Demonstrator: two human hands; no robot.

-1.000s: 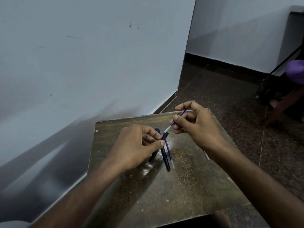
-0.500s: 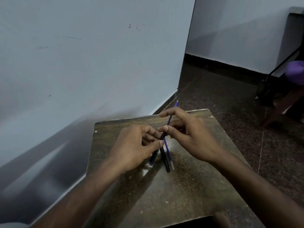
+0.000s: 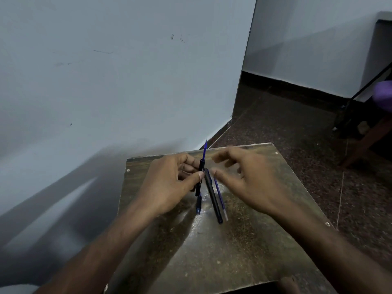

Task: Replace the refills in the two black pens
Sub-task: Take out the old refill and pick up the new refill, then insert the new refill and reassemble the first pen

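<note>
Left hand (image 3: 169, 181) gripped a black pen barrel (image 3: 200, 177), blue refill (image 3: 204, 150) half-inserted; blurred right hand (image 3: 244, 179) hovered released, seating push judged next.

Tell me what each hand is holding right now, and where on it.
The left hand pinches a black pen barrel around its middle, a blue refill sticking out of its top. The right hand, blurred, looks open and holds nothing.
</note>
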